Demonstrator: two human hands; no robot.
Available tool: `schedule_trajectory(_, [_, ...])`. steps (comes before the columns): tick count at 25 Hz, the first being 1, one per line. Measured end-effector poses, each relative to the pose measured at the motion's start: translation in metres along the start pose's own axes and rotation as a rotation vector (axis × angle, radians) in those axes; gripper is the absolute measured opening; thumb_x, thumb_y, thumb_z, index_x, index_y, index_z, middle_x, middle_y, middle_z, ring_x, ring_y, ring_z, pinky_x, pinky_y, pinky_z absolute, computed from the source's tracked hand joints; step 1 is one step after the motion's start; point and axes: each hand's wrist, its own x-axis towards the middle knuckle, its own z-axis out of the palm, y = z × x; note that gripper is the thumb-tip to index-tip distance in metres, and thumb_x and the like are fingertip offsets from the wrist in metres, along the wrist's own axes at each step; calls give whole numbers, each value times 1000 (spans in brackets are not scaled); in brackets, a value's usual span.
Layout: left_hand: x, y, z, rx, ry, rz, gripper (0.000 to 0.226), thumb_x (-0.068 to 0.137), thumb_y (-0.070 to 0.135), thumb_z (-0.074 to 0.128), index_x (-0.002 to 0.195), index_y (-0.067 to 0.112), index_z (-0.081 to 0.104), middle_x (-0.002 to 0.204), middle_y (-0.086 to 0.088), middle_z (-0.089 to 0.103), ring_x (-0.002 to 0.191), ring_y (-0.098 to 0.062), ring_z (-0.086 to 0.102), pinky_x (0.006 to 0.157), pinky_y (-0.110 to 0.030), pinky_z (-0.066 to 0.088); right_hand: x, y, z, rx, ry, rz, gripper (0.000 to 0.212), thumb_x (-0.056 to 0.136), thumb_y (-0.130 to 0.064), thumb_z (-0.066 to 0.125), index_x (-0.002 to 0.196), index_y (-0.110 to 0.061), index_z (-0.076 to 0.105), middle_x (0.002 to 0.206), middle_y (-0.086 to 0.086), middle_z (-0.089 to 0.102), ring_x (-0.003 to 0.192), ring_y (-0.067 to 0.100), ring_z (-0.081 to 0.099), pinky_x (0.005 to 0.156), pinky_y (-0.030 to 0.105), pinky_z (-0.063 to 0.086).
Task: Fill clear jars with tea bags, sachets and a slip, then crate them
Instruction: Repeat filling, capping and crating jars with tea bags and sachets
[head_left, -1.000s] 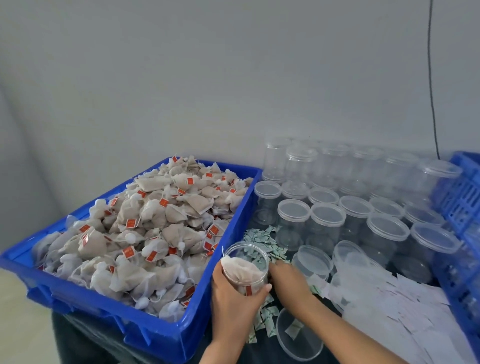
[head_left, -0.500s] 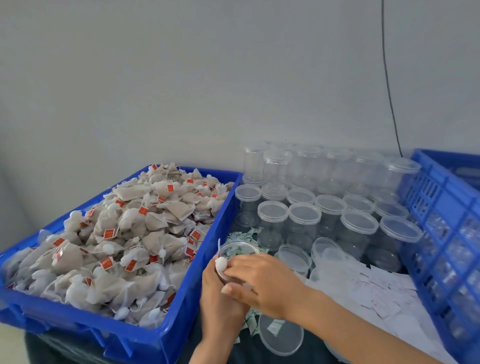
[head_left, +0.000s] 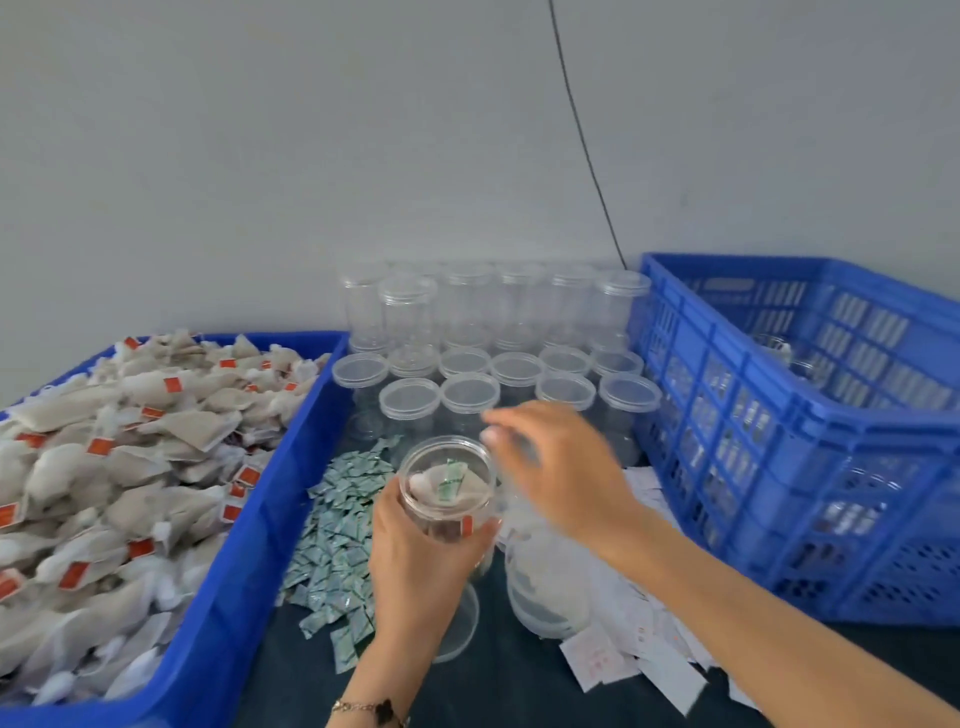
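Holding tea bags and a green sachet, the clear jar (head_left: 448, 486) sits gripped in the left hand (head_left: 415, 561); blurred right hand (head_left: 563, 467) seemingly loose.

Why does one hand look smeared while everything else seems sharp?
Head view: the right hand is motion-blurred, its fingertips ghosting over the empty jars. The left hand and its jar are crisp. Light is soft and even with hardly any shadows, and the wide lens bows the crate.
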Motion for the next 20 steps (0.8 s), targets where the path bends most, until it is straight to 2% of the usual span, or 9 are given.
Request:
schedule_trajectory(1, [-1,6,6,-19,-2,21,102,48,45,88,134,19,40,124,2,51,113,-18,52,95,-40,46,-4,22,-10,-24,151,75,26,92,-32,51,109,-22,69,104,-6,69,98,12,59,83,24,44])
schedule_trajectory(2, [-3,11,13,-30,-13,39,101,48,43,89,133,19,41,124,2,51,114,-18,52,95,-37,46,-8,47,-17,-63,177,194,22,93,-23,52,107,-20,69,103,-4,69,97,15,61,81,27,46])
schedule_trajectory(4, [-9,18,25,-51,-57,62,100,48,41,90,133,20,42,125,3,51,115,-17,52,94,-35,46,-22,95,-19,-239,-145,452,26,94,-14,48,112,-18,66,113,2,67,107,24,59,87,34,48])
schedule_trajectory(6, [-15,21,37,-36,-126,82,102,48,42,91,135,21,41,127,4,50,116,-15,52,93,-31,45,-48,131,-5,-379,-570,538,32,95,-18,43,124,-17,57,128,5,58,119,26,52,94,36,44])
schedule_trajectory(8, [-20,22,44,-16,-183,103,103,48,45,90,135,22,40,128,6,50,116,-13,52,93,-29,45,-71,150,15,-454,-703,489,29,95,-28,42,121,-17,51,125,4,56,111,25,54,83,34,43])
schedule_trajectory(12, [-20,22,50,-2,-225,141,104,49,48,89,138,27,38,126,13,46,116,-7,48,92,-23,42,-77,161,33,-662,-553,314,13,91,-14,50,103,-19,53,104,2,62,90,21,58,67,28,35])
schedule_trajectory(15, [-17,21,52,5,-231,129,104,50,48,89,137,29,36,121,18,42,114,-5,47,93,-23,42,-74,153,27,-513,-368,452,14,91,-12,50,97,-19,60,96,-1,65,86,18,59,65,28,42])
schedule_trajectory(18, [-15,18,55,-6,-225,129,102,47,50,88,133,32,38,114,26,41,111,-3,48,86,-18,40,-59,125,1,-176,181,500,11,91,-14,60,90,-16,70,97,-2,66,92,16,58,73,20,46])
schedule_trajectory(20, [-15,18,57,0,-216,141,101,46,52,88,131,33,38,110,30,40,109,-1,47,81,-13,37,-44,95,-18,-54,507,237,7,86,-15,67,90,-15,73,96,-5,61,93,8,55,77,7,40])
